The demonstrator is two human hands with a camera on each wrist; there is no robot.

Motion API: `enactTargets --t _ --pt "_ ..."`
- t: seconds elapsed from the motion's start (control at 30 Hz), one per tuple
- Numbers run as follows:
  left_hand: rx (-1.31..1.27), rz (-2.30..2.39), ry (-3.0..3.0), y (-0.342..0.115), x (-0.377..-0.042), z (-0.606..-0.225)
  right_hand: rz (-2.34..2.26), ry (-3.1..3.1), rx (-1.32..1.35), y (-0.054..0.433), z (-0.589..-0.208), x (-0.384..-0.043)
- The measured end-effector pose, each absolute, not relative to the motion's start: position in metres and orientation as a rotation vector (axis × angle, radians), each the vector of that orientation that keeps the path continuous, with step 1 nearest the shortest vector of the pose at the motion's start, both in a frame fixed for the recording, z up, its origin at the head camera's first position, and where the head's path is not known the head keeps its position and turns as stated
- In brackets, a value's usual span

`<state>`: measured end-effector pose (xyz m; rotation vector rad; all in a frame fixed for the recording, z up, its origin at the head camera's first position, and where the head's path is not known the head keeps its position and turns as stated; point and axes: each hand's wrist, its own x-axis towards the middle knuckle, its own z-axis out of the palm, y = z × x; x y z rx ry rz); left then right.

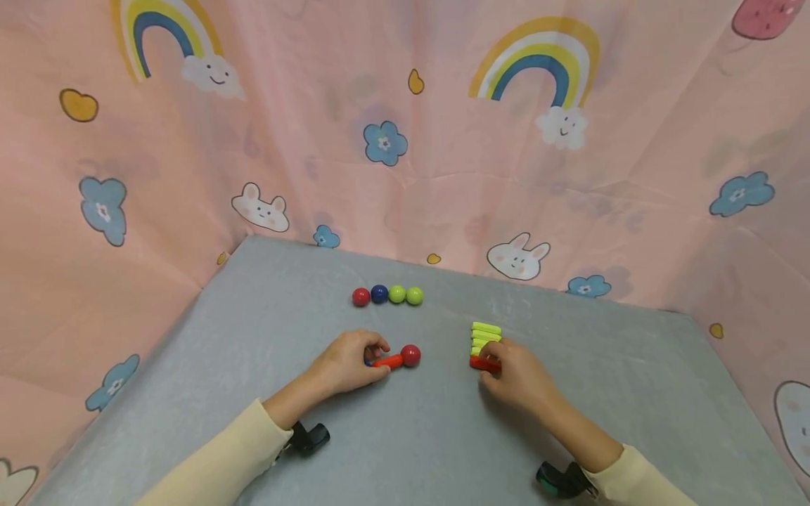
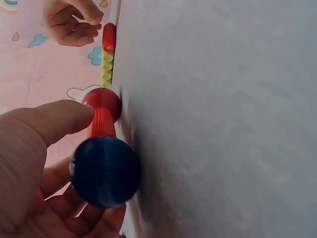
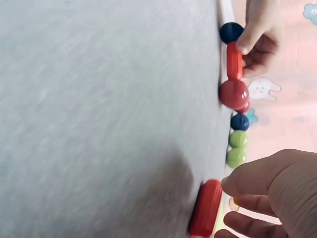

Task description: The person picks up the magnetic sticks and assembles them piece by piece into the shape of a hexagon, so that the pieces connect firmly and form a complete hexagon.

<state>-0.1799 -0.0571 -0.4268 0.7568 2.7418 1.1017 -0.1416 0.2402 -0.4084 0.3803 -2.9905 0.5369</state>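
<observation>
In the head view, my left hand [image 1: 350, 362] mostly hides the blue ball [image 2: 105, 171]; my right hand [image 1: 522, 376] partly covers the yellow-green rods [image 1: 486, 328]. My left hand grips the first red rod [image 1: 389, 362], on the bench [image 1: 430, 436], against the red ball [image 1: 410, 355]. My right-hand fingers stand parted at the second red rod [image 3: 206, 209], to the right; contact unclear.

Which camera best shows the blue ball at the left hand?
The left wrist view: the blue ball appears large and unobstructed. The head view shows only a sliver past the left hand; the right wrist view shows it smaller.
</observation>
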Motion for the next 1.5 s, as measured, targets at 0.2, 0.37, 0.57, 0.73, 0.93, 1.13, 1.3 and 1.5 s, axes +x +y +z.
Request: enactTargets --t 0.2,0.37,0.57,0.73,0.93,1.13,1.3,1.5 --pt "0.767 1.120 2.686 -0.049 -0.185 -0.424 0.478 -2.991 0.372 0.245 -0.410 -0.142" --pt "0.750 1.121 2.638 -0.046 -0.187 -0.423 0.476 -3.006 0.340 0.247 -0.414 -0.144" --pt "0.734 1.125 2.648 -0.046 -0.186 -0.424 0.482 -2.998 0.338 0.248 -0.415 -0.144" --pt "0.695 1.126 2.661 -0.048 -0.182 -0.425 0.495 -2.992 0.350 0.247 -0.416 -0.142" --pt "0.641 1.106 2.678 -0.049 -0.178 -0.423 0.510 -3.014 0.316 0.246 -0.416 -0.142" --pt "0.618 1.085 2.712 -0.050 -0.179 -0.424 0.507 -3.006 0.318 0.245 -0.418 -0.144" --pt "0.624 1.086 2.700 -0.049 -0.178 -0.425 0.490 -2.989 0.360 0.242 -0.419 -0.144" --pt "0.601 1.111 2.679 -0.049 -0.180 -0.426 0.539 -2.997 0.373 0.233 -0.419 -0.146"
